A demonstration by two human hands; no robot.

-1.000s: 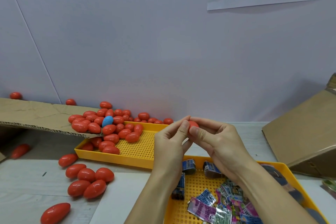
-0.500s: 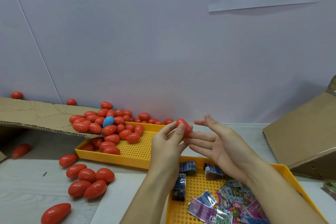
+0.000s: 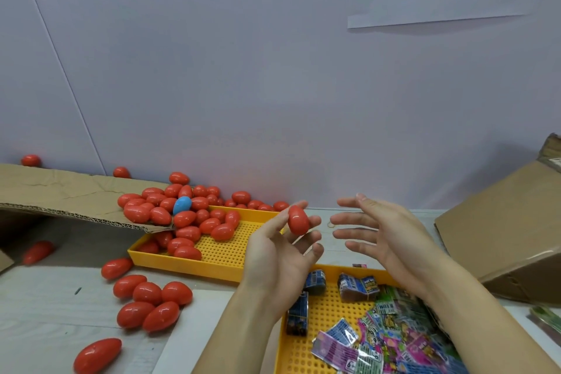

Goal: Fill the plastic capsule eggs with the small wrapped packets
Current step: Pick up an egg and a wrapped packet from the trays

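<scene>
From the head view, the left hand (image 3: 273, 255) pinches a closed red egg (image 3: 298, 220) at its fingertips, raised above the bench (image 3: 45, 297). The right hand (image 3: 385, 240) is just beside it — fingers spread, holding nothing. Wrapped packets (image 3: 391, 334) lie in the near yellow tray (image 3: 280, 352); more red eggs (image 3: 185, 218) heap in the far tray (image 3: 212, 270).

a "6+" mark (tiny) on one wrapped packet (image 3: 353, 364).
</scene>
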